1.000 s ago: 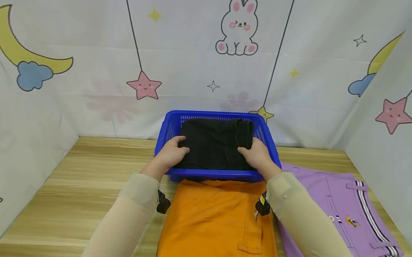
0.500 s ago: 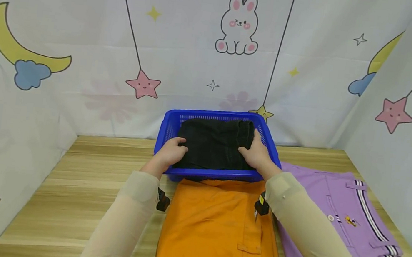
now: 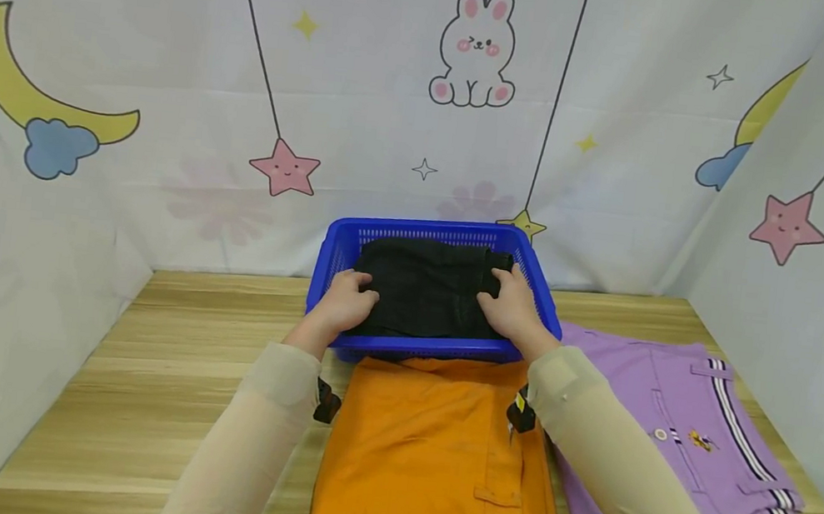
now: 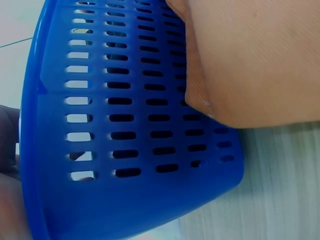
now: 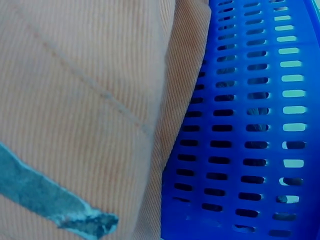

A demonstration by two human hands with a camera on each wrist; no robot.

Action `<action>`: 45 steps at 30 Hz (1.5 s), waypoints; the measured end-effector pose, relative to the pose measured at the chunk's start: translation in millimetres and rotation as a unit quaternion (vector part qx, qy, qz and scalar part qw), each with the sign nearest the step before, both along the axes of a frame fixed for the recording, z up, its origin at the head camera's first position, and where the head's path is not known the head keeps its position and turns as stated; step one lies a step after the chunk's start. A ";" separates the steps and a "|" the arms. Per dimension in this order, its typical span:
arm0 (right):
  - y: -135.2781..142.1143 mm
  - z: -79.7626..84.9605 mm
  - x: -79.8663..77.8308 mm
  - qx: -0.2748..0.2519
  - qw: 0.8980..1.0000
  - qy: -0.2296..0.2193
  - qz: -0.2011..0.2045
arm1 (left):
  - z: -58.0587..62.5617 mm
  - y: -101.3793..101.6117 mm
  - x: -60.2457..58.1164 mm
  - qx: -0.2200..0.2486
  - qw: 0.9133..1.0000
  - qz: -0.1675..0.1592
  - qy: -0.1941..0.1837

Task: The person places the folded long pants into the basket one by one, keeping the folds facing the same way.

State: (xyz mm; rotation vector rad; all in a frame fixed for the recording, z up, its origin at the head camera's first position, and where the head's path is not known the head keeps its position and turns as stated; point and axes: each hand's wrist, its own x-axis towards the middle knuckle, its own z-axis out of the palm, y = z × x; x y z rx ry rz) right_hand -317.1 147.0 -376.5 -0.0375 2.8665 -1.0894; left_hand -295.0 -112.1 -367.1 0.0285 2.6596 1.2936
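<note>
Inside the blue basket lies a folded black garment, its right end flattened into a band. My left hand rests at the garment's left edge, thumb and forefinger apart on the cloth and the other fingers hidden. At the other end, my right hand lies over the band with spread fingers touching it. The left wrist view shows the basket's slotted wall and a bit of the hand at the left border. In the right wrist view, ribbed orange cloth sits beside the slotted wall.
A folded orange garment lies in front of the basket, between my forearms. To the right is a folded purple garment with striped trim, partly behind the right sleeve. Bare wooden tabletop shows at left. A printed curtain hangs behind.
My right hand's fingers have moved from the garment's right side onto its band, which now lies lower and flatter. The left hand has barely moved, and the basket stays in place.
</note>
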 end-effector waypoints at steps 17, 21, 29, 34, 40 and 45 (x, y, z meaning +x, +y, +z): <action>-6.2 1.0 -1.5 0.038 0.999 -0.005 0.037 | 6.2 2.5 4.8 -0.106 0.992 -0.057 0.029; -6.8 0.9 -4.2 0.060 0.997 -0.027 0.046 | 5.3 1.7 4.1 -0.123 0.990 -0.064 0.024; -7.1 2.3 -5.3 0.065 0.996 -0.051 0.043 | 5.2 0.4 6.1 -0.128 0.989 -0.062 0.034; -5.2 2.7 -2.3 0.050 0.997 -0.053 0.028 | 5.0 1.3 11.3 -0.119 0.990 -0.058 0.049; -2.3 4.1 2.1 0.023 0.999 -0.028 -0.002 | 6.1 2.8 20.7 -0.123 0.988 -0.065 0.064; -0.6 4.4 5.5 0.013 1.000 -0.021 -0.009 | 9.8 3.6 28.9 -0.134 0.985 -0.071 0.077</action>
